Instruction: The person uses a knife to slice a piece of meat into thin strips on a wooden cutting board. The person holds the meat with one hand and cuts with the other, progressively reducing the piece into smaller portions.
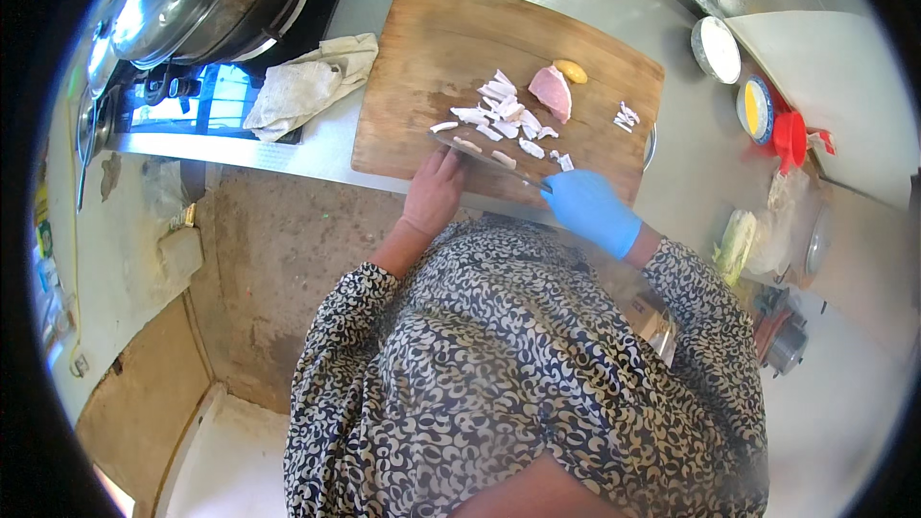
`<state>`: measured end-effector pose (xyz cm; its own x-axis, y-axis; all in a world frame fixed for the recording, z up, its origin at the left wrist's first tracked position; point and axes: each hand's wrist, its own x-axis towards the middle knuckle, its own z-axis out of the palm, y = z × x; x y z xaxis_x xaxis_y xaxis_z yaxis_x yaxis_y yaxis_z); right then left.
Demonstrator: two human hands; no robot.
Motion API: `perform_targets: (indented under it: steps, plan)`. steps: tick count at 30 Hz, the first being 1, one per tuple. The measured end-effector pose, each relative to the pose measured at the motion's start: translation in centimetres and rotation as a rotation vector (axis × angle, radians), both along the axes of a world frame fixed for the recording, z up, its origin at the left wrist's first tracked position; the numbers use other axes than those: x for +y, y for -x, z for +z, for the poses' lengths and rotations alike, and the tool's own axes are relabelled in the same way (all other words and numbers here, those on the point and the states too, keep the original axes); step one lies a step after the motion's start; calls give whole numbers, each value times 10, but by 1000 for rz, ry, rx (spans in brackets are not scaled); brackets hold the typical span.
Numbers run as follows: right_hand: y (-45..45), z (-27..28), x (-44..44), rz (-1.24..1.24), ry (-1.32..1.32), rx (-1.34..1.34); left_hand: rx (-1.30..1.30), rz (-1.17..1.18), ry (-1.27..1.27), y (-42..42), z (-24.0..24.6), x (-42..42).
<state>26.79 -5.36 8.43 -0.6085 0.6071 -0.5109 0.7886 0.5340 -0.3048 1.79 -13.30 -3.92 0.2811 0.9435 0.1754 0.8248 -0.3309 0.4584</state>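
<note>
A large wooden cutting board (460, 29) lies on the metal counter. My right hand (591, 212), in a blue glove, grips a kitchen knife (496, 167) whose blade points left across the board's near part. My bare left hand (436, 187) rests at the board's near edge by the knife tip; what lies under its fingertips is hidden. Beyond the blade is a loose heap of pale meat strips (507, 109). A pink piece of raw meat (552, 92) lies farther back, beside a yellow oval piece of food (570, 71). Thin white slivers (626, 117) sit apart at the right.
A folded cloth (298, 90) lies left of the board, near a large lidded metal pot (216, 7) on the stove. At the right stand a white bowl (716, 50), a blue-rimmed bowl (755, 109), a red plastic dipper (790, 138) and a pale green vegetable (735, 246).
</note>
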Motion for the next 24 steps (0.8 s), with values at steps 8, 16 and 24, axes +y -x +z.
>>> perform_targets:
  steps: [8, 16, 24]
  plan:
    - [-6, 7, -9, -47, 27, 17, -78, -63, -90, -3, -2, -9]
    - [-10, 13, -9, -85, -7, 75, 37, -69, -125, -11, 2, -3]
    - [-17, 23, -16, -101, -47, 100, 60, -49, -88, -14, 7, -3]
